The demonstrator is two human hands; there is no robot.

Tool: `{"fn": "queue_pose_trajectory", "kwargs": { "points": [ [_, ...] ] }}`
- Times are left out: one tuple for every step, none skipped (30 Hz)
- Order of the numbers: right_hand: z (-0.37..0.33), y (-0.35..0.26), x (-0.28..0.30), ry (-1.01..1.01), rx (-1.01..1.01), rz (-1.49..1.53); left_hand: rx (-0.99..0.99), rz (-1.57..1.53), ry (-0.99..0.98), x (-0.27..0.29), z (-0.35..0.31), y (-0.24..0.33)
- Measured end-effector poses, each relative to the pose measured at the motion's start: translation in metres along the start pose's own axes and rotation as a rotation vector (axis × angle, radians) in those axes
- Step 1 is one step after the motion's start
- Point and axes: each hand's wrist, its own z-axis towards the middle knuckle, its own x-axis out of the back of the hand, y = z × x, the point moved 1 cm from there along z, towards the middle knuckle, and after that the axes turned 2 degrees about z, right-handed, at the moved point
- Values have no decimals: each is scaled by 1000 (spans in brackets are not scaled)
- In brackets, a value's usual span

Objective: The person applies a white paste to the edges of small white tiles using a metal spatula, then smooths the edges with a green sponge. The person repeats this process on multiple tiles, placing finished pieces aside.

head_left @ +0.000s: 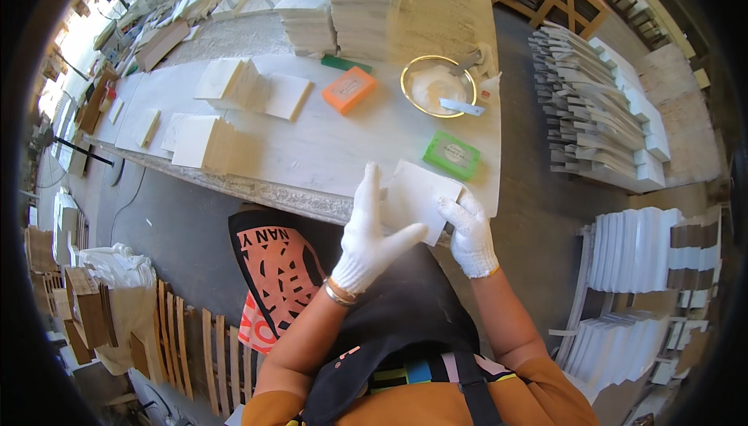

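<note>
A white marble-look tile (414, 197) is at the table's near edge, tilted, in my gloved right hand (470, 233). The thumb and fingers of that hand grip the tile's right side. My left hand (369, 245), in a white knit glove, is beside the tile's left edge with thumb and fingers spread; nothing is in it. Just beyond the tile lies a green rectangular block (452, 155) with a printed label. An orange block (350, 90) lies farther left. At the back right, a gold-rimmed bowl (407, 93) holds white material, with a flat metal scraper (461, 107) across its rim.
The long white-topped table (312, 157) carries small tile stacks (204, 144) at left and tall tile stacks (361, 5) at the back. Rows of slabs (592, 103) stand on the right, above racked white pieces (635, 251). A fan (48, 138) is at far left.
</note>
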Motion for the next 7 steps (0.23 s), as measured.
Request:
{"fn": "queue_pose_trajectory", "kwargs": {
  "points": [
    [-2, -2, 3, -16, -19, -15, 102, -91, -71, 8, 5, 1],
    [-4, -4, 7, -32, -39, -30, 202, -258, -108, 8, 10, -6],
    [-5, -5, 9, -55, -60, -41, 257, -382, -178, 10, 15, -5],
    [-4, -4, 12, -61, -59, -73, 313, -506, -246, 11, 20, -2],
    [-4, -2, 15, -67, -59, -106, 362, -568, -330, 11, 22, 5],
    [-2, -1, 16, -77, -58, -135, 408, -544, -352, 10, 23, 3],
    [-1, -4, 16, -92, -59, -187, 455, -519, -374, 7, 24, -6]
  ]
}}
